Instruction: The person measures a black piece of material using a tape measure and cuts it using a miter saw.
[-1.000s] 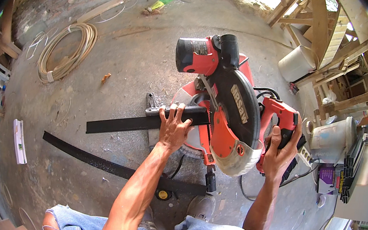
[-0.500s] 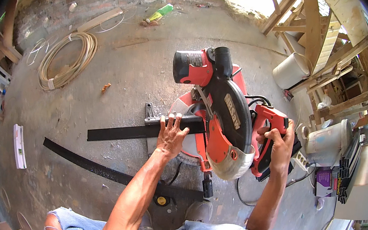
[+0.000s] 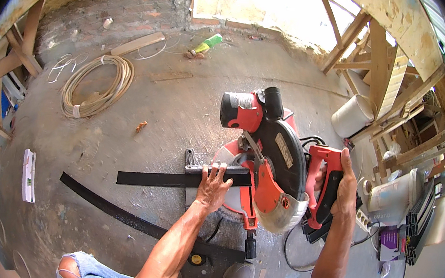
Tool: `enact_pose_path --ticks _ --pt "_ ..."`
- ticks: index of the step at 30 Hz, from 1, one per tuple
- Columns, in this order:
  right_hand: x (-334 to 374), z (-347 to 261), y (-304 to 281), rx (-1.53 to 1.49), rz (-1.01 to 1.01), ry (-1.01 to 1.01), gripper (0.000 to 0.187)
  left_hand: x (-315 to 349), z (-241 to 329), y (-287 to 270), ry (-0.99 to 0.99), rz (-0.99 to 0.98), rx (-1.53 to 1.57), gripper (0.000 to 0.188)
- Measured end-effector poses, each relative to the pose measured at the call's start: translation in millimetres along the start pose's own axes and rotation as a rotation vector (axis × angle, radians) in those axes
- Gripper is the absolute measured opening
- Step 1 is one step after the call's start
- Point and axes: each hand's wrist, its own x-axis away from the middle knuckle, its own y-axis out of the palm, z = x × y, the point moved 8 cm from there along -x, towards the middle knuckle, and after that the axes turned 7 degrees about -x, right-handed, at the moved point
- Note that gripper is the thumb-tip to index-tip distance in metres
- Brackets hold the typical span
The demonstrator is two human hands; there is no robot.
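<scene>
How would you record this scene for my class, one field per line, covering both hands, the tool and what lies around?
Left hand: spread on a black strip
Right hand: gripping the saw's handle
Saw: red and black, standing on the floor
Second strip: on the floor, nearer the person
Far left: coil
Far side: green bottle
Right: white bucket

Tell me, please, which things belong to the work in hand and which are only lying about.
In use:
- red-and-black saw, its handle in the right hand
- straight black strip, under the left hand

Apparently lying about:
- coiled hose
- green bottle
- white bucket
</scene>
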Motion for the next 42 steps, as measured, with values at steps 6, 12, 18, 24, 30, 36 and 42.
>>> enact_pose_path --ticks 6,12,18,24,30,36,42 --pt "-12 -11 1 0.030 0.012 0.013 0.068 -2 -1 1 -0.009 0.027 0.021 0.034" --pt "-6 -4 -2 -0.011 0.003 -0.024 0.066 -2 -1 0 -0.009 -0.022 0.042 0.033" --pt "-3 2 -6 -0.025 0.006 -0.031 0.066 -2 1 -1 -0.014 -0.044 0.037 0.032" --pt "-1 3 -2 -0.042 -0.048 -0.062 0.064 -2 1 0 -0.026 -0.057 -0.003 0.032" --pt "0 2 -2 -0.016 -0.075 -0.090 0.065 -2 4 3 -0.030 -0.099 -0.029 0.033" --pt "1 2 -1 0.010 -0.095 -0.110 0.068 -2 5 2 -0.030 -0.097 -0.016 0.031" --pt "4 1 0 0.032 -0.094 -0.118 0.068 -2 6 4 -0.035 -0.113 0.001 0.033"
